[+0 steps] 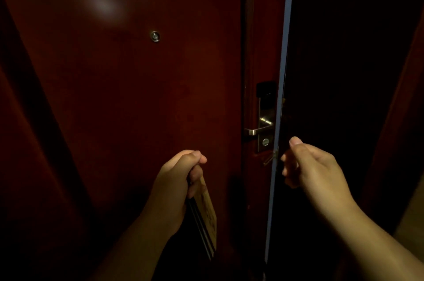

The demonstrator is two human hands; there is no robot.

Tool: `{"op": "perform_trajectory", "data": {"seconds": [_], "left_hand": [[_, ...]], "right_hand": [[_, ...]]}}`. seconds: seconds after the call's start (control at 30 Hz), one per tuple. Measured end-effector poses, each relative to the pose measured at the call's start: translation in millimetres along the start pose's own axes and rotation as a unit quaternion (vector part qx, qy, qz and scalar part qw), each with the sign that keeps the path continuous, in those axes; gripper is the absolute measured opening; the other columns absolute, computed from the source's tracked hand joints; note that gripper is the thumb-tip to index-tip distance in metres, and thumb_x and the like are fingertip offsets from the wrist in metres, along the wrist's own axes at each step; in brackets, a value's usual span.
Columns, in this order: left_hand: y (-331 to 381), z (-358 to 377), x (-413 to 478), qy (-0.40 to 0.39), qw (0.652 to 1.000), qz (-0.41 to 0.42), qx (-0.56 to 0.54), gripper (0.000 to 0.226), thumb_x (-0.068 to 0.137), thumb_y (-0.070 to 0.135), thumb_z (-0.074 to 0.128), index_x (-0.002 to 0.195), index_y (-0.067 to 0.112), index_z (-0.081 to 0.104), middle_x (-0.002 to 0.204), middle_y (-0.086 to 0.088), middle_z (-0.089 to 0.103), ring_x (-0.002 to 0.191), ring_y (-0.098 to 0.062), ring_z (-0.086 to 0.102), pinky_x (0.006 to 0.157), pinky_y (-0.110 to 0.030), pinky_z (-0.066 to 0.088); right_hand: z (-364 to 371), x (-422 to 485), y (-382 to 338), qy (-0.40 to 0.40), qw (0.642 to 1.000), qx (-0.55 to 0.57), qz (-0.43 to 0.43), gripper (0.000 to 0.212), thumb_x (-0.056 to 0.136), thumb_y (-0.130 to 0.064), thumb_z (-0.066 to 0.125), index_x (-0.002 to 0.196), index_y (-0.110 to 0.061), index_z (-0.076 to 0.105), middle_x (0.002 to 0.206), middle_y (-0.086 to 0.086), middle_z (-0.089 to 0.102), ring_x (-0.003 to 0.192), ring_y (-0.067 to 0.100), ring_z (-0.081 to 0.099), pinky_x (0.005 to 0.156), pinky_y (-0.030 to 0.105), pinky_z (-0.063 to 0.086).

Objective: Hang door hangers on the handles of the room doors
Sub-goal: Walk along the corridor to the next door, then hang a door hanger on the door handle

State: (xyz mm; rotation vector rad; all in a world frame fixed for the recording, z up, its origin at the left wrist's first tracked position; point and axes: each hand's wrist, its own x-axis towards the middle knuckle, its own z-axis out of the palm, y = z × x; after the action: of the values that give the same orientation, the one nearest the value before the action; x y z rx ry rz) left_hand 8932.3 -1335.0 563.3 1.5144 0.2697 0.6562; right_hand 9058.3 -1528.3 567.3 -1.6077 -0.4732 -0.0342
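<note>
- Head view: I see a dark red door (119,97) with a peephole (155,36), and a silver lever handle (253,131) on a lock plate (266,129)
- My left hand (176,186) has its fingers curled tight round a stack of door hangers (205,216), which hangs down below the fist, left of and lower than the handle
- My right hand (312,166) is empty, fingers loosely curled, just beside the blue door edge (278,143) and below the handle; nothing hangs on the handle yet

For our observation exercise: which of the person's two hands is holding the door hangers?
The left hand, closed around a stack of door hangers that hangs below the fist. The right hand holds none; it is by the door's edge.
</note>
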Motion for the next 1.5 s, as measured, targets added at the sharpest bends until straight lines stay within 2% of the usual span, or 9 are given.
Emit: {"op": "perform_trajectory", "data": {"seconds": [0.23,0.37,0.6,0.73,0.87,0.97,1.1,1.3,1.5], "left_hand": [[-20,11,106,-0.057,0.998,0.005,-0.008,0.023,0.09,0.034,0.051,0.078,0.018,0.062,0.059,0.0,0.041,0.048,-0.013,0.037,0.063,-0.035,0.045],[-40,24,145,-0.084,0.996,-0.01,0.01,0.026,0.094,0.033,0.049,0.076,0.021,0.063,0.059,0.0,0.042,0.049,-0.012,0.039,0.059,-0.029,0.041],[-74,61,196,-0.082,0.992,-0.094,0.005,0.029,0.096,0.032,0.047,0.084,0.011,0.064,0.061,0.0,0.044,0.052,-0.011,0.043,0.046,-0.018,0.041],[-92,86,214,-0.043,0.981,-0.19,0.021,0.037,0.091,0.047,0.05,0.087,0.015,0.068,0.089,-0.002,0.067,0.082,-0.018,0.063,0.061,-0.028,0.048],[-105,108,226,-0.039,0.972,-0.228,0.043,0.035,0.092,0.051,0.045,0.093,0.024,0.067,0.099,0.001,0.069,0.094,-0.017,0.064,0.067,-0.03,0.047],[-111,113,236,-0.07,0.966,-0.233,0.085,0.046,0.088,0.058,0.04,0.096,0.023,0.069,0.091,0.006,0.068,0.087,-0.012,0.063,0.061,-0.025,0.046],[-120,111,252,-0.136,0.957,-0.232,0.108,0.062,0.079,0.068,0.033,0.097,0.02,0.069,0.063,0.014,0.059,0.059,-0.004,0.055,0.045,-0.017,0.043],[-137,100,281,-0.255,0.927,-0.258,0.096,0.073,0.069,0.075,0.034,0.102,0.017,0.066,0.052,0.008,0.054,0.041,-0.005,0.049,0.062,-0.032,0.054],[-150,106,288,-0.234,0.933,-0.262,0.074,0.079,0.071,0.08,0.036,0.096,0.015,0.073,0.049,0.009,0.046,0.039,-0.004,0.038,0.066,-0.033,0.048]], "right_hand": [[24,81,19,0.038,0.999,0.012,-0.01,0.045,0.099,-0.039,0.045,0.076,-0.008,0.068,0.056,-0.003,0.066,0.051,0.003,0.062,0.046,0.009,0.044],[35,114,44,0.04,0.999,0.003,0.015,0.045,0.098,-0.041,0.045,0.079,-0.008,0.069,0.063,0.005,0.066,0.054,0.007,0.062,0.048,0.012,0.046],[42,178,87,0.025,0.997,0.014,0.072,0.044,0.098,-0.043,0.044,0.081,-0.01,0.067,0.059,-0.002,0.063,0.053,0.006,0.062,0.052,0.02,0.05],[45,205,121,0.008,0.991,0.027,0.134,0.043,0.099,-0.043,0.043,0.083,-0.011,0.067,0.06,0.001,0.062,0.054,0.012,0.06,0.055,0.026,0.048],[44,227,145,-0.012,0.983,0.035,0.179,0.045,0.099,-0.046,0.043,0.085,-0.01,0.067,0.059,0.003,0.061,0.057,0.018,0.059,0.058,0.031,0.048],[42,239,153,-0.019,0.979,0.033,0.203,0.047,0.099,-0.049,0.042,0.09,-0.01,0.066,0.062,0.005,0.063,0.056,0.019,0.059,0.056,0.031,0.047],[45,252,154,-0.038,0.972,0.034,0.228,0.053,0.098,-0.054,0.038,0.096,-0.008,0.065,0.067,0.008,0.063,0.056,0.019,0.057,0.053,0.03,0.047],[56,263,155,-0.019,0.97,0.012,0.24,0.052,0.095,-0.061,0.034,0.105,-0.017,0.059,0.074,0.011,0.069,0.059,0.02,0.062,0.056,0.032,0.051],[66,268,154,0.035,0.976,-0.032,0.212,0.056,0.097,-0.058,0.034,0.096,-0.012,0.065,0.072,0.007,0.071,0.064,0.02,0.067,0.07,0.04,0.056]]}}
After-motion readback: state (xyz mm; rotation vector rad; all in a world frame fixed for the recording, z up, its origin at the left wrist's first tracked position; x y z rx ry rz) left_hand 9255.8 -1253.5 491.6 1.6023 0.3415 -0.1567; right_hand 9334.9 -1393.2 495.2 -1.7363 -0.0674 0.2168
